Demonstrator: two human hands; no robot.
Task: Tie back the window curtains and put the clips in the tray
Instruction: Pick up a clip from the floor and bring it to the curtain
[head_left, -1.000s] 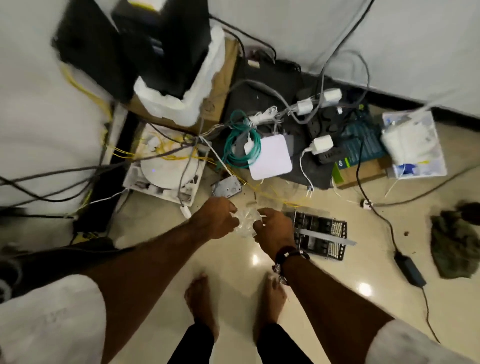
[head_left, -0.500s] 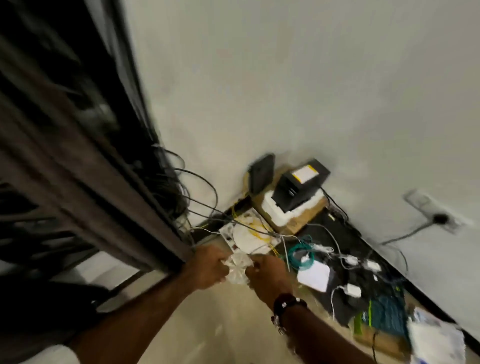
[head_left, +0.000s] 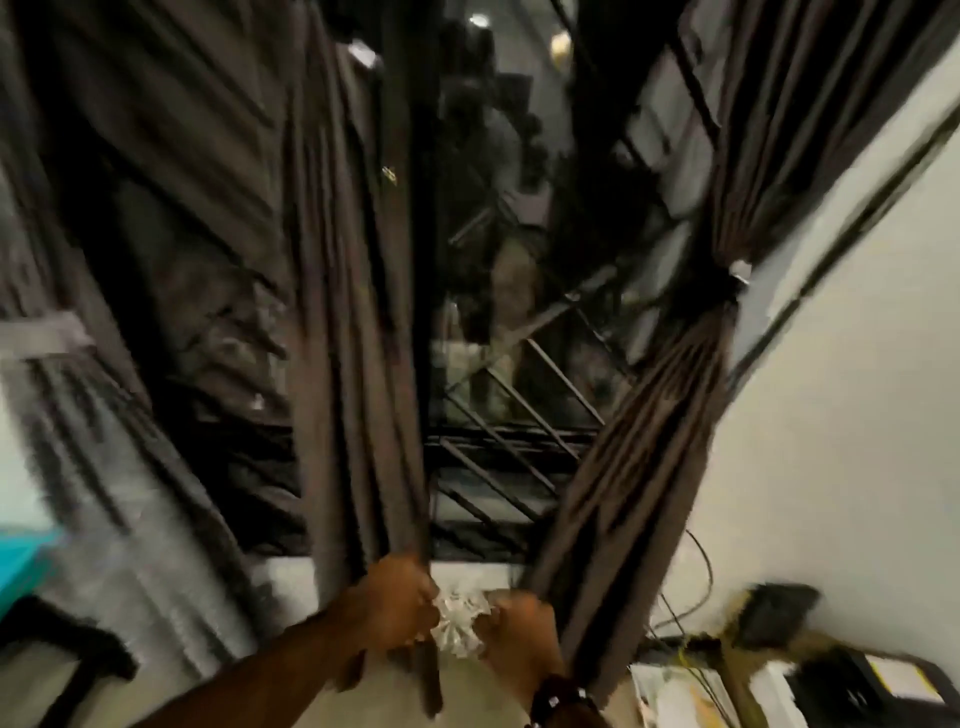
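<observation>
View: the head camera has swung up within the last second, from a floor cluttered with cables and boxes to a dark window with curtains; the picture is blurred by that motion.

Window: dark glass with a black diagonal metal grille (head_left: 524, 415) behind it, reflections showing faintly.

Right curtain: a dark brown pleated fabric panel (head_left: 639, 441), already gathered at mid-height by a tie with a small white piece (head_left: 738, 270) on it, beside the pale wall.

Middle curtain: a dark brown pleated panel (head_left: 358, 364) hanging loose and straight, its lower end just behind the left hand.

Left side: another dark panel with a pale band (head_left: 41, 335) across it; too smeared to say whether it is tied.

Held thing: a small clear, crinkled plastic piece (head_left: 460, 618), the same one held over the floor a second ago, now carried in front of the sill between both hands; whether it is a clip or a wrapper I cannot tell.

Left hand (head_left: 395, 605): fingers curled, gripping the piece's left edge.

Right hand (head_left: 519, 631): fingers pinching its right edge; a dark beaded wristband (head_left: 563, 696) below.

Tray: not in view.

Meaning: the person appears to have turned from the floor to the curtains; the middle panel looks like the next to tie back.
</observation>
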